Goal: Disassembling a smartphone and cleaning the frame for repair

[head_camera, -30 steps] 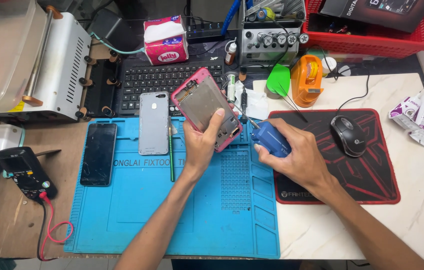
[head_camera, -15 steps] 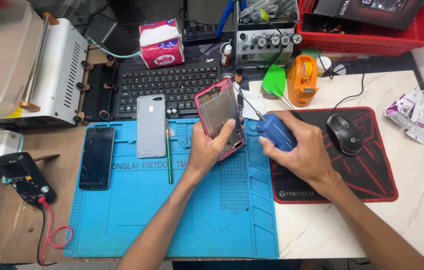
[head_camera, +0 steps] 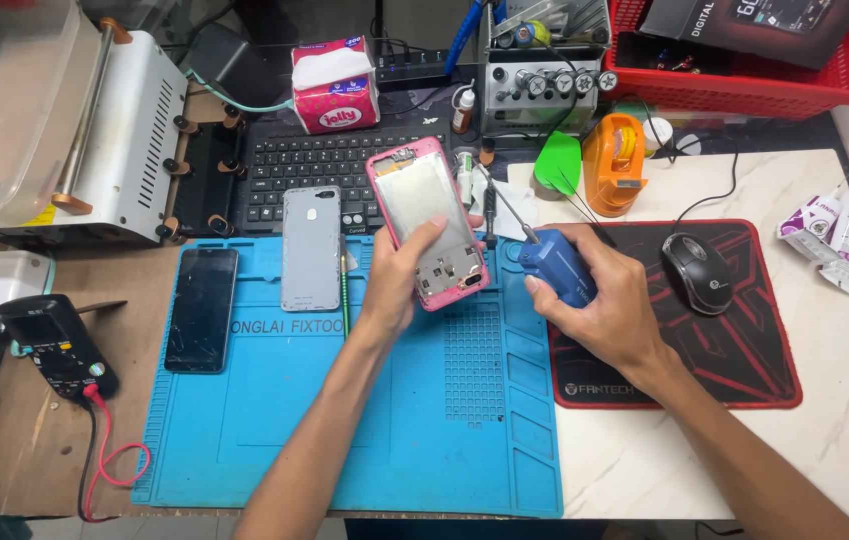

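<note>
My left hand (head_camera: 407, 272) grips an opened pink phone frame (head_camera: 427, 222), tilted upright above the blue work mat (head_camera: 345, 440), its bare metal inside facing me. My right hand (head_camera: 610, 300) is closed around a blue electric screwdriver (head_camera: 555, 265), whose thin bit points up and left toward the frame's right edge. Flat on the mat's left part lie a grey phone back cover (head_camera: 311, 248) and a black phone screen (head_camera: 202, 309).
A black keyboard (head_camera: 315, 170) and tissue pack (head_camera: 335, 88) sit behind the mat. A mouse (head_camera: 698, 272) rests on a red-black pad (head_camera: 685, 330). An orange tape dispenser (head_camera: 613, 160), red basket (head_camera: 745, 70), multimeter (head_camera: 55, 345) and white machine (head_camera: 65, 130) surround the area.
My left hand has turned the pink frame more upright and square to me. My right hand with the screwdriver has stayed close beside it, shifting slightly.
</note>
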